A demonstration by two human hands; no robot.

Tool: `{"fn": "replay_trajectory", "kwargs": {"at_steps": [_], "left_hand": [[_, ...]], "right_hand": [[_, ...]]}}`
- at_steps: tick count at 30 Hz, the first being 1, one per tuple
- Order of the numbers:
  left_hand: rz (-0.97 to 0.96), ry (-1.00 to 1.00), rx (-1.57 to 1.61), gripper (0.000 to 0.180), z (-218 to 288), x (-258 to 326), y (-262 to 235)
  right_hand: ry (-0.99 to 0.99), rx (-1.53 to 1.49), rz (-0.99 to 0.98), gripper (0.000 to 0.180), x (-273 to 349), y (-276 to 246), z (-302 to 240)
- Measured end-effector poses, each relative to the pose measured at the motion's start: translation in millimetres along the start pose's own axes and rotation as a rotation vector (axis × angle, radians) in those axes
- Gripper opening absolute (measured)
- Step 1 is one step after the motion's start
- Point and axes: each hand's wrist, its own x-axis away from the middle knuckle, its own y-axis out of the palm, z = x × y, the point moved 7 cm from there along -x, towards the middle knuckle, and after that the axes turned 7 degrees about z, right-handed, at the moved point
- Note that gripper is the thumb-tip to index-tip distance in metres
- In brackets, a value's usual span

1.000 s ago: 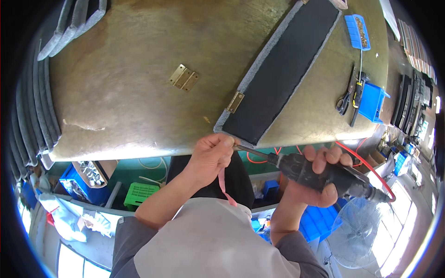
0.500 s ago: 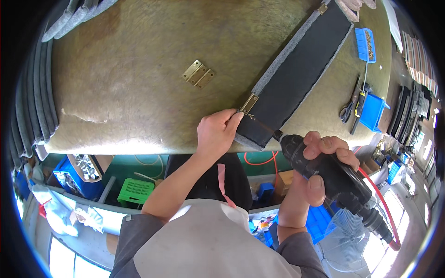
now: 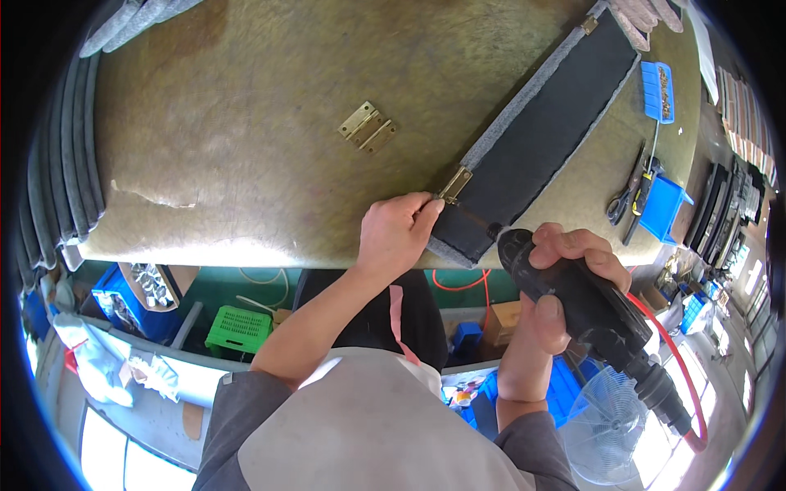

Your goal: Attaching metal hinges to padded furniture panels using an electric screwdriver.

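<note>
A long dark panel [image 3: 548,123] with grey fabric edging lies slantwise on the table. On its left edge sit two brass hinges, the near hinge [image 3: 456,185] and the far hinge [image 3: 589,25]. My left hand [image 3: 399,233] is closed, thumb and forefinger pinching the panel's edge at the near hinge's lower end; a screw there cannot be made out. My right hand [image 3: 573,254] grips a black air screwdriver [image 3: 602,307] with a red hose. Its thin bit points at the near hinge. Loose brass hinges [image 3: 367,128] rest on the table left of the panel.
At right lie a blue tray of screws [image 3: 657,92], scissors [image 3: 620,204], a yellow-and-black screwdriver [image 3: 643,192] and a blue bin [image 3: 665,211]. Grey padded strips [image 3: 70,155] hang over the table's left side. Below the edge are a green basket [image 3: 239,329] and boxes.
The air screwdriver has shifted slightly up and left against the panel, its nose closer to the near hinge. My left hand stays at the hinge. The whole view has shifted a little.
</note>
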Motion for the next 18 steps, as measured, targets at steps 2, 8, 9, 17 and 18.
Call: {"fn": "replay_trajectory", "kwargs": {"at_steps": [2, 8, 9, 17, 18], "left_hand": [[-0.023, 0.051, -0.030, 0.026, 2.4, 0.1, -7.0], [-0.197, 0.009, -0.328, 0.045, -5.6, 2.6, -9.6], [-0.223, 0.039, -0.353, 0.047, -4.5, 0.7, -7.2], [-0.250, 0.035, -0.276, 0.050, -11.6, -7.6, -4.2], [-0.231, 0.046, -0.277, 0.049, -11.5, -8.3, -4.7]], "right_hand": [[-0.044, -0.006, -0.089, 0.048, -4.4, 7.7, -0.1], [-0.086, 0.057, -0.304, 0.048, -9.1, 30.2, -1.6], [-0.094, 0.061, -0.321, 0.049, -9.4, 33.1, -1.8], [-0.026, 0.168, -0.377, 0.051, -5.0, 51.9, 2.7], [-0.017, 0.185, -0.382, 0.052, -4.9, 54.0, 2.7]]}}
